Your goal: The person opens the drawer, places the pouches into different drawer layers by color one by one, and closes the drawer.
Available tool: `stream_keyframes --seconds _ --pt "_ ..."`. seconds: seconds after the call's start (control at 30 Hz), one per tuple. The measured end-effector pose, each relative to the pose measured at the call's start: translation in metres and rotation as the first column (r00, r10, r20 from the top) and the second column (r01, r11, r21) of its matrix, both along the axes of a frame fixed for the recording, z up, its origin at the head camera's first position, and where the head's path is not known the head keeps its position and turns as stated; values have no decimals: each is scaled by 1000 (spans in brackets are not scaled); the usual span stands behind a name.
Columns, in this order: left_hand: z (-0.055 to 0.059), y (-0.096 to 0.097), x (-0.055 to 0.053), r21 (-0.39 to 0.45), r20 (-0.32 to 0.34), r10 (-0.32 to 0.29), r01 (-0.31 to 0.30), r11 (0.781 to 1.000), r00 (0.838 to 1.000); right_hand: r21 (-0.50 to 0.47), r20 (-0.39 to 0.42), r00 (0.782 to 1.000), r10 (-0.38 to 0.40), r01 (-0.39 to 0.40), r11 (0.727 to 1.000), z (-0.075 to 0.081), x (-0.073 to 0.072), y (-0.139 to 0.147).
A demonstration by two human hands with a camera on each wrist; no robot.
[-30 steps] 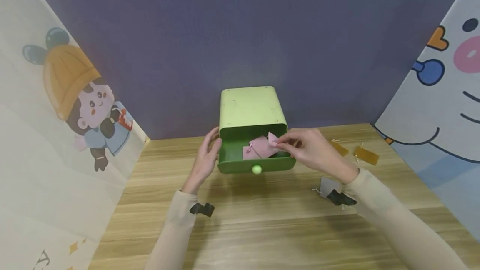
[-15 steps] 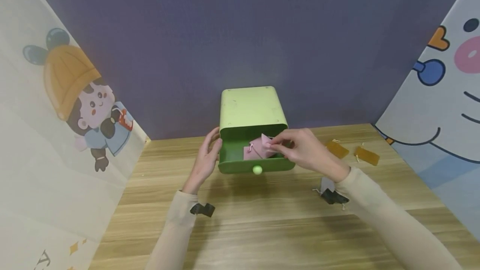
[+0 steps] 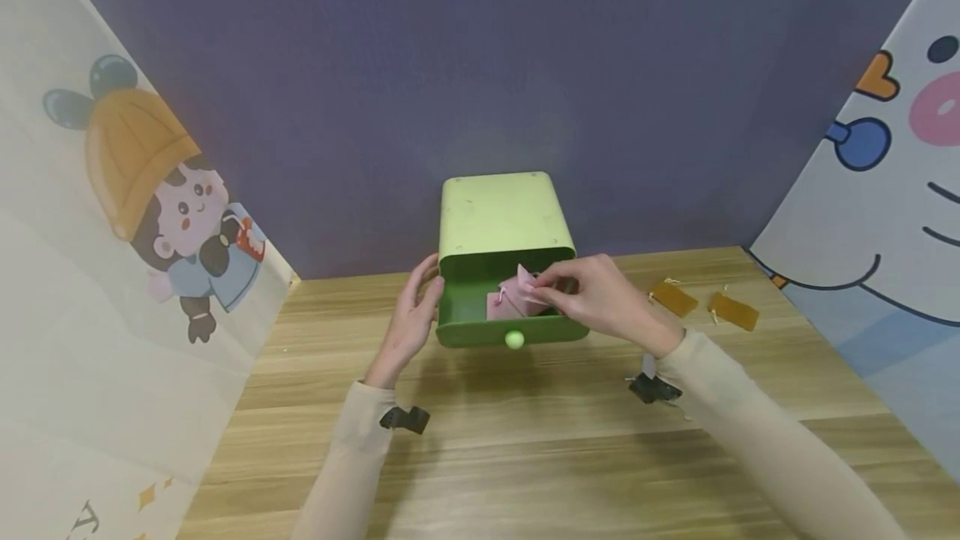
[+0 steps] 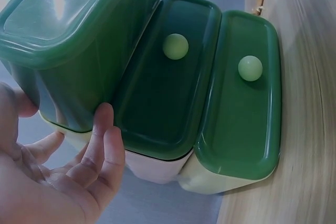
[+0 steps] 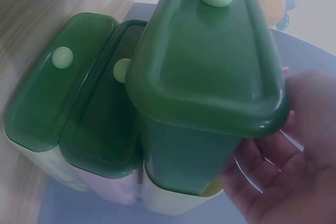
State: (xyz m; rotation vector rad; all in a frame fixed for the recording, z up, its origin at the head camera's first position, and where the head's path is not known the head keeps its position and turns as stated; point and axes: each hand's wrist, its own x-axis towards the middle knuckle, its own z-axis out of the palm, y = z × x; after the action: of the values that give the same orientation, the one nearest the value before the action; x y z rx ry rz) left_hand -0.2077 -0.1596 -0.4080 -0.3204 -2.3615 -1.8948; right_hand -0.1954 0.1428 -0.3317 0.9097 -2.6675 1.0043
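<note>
A small cabinet (image 3: pixel 502 211) with a light green top stands against the back wall, its green top drawer (image 3: pixel 472 332) pulled out. Inside lies a pink drawstring pouch (image 3: pixel 512 300). Over the drawer's right side, my right hand (image 3: pixel 588 294) pinches a pale pink piece (image 3: pixel 523 280), perhaps another pouch, between thumb and fingers; its lower part merges with the pink below. My left hand (image 3: pixel 408 319) lies along the drawer's left side, fingers relaxed and touching it. In the left wrist view, the left fingertips (image 4: pixel 103 114) are by the drawer wall. The right wrist view hides the pinched piece behind the drawer.
Two closed drawers with round knobs, the middle one (image 4: pixel 163 93) and the bottom one (image 4: pixel 241 114), sit below the pulled-out drawer. Two mustard-coloured pouches (image 3: pixel 674 298) lie right on the wooden table (image 3: pixel 525 457). A grey pouch (image 3: pixel 648 366) is partly hidden by the right wrist. Printed panels flank both sides.
My right hand has shifted left over the drawer with the pinched pink piece, which tilts differently now. The left hand and the cabinet have stayed put.
</note>
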Motion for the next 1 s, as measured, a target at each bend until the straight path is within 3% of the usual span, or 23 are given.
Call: stream_keyframes --seconds 1.0 --pt "0 0 0 7 -12 -2 2 1000 1000 53 -9 1000 6 -6 999 3 -14 -17"
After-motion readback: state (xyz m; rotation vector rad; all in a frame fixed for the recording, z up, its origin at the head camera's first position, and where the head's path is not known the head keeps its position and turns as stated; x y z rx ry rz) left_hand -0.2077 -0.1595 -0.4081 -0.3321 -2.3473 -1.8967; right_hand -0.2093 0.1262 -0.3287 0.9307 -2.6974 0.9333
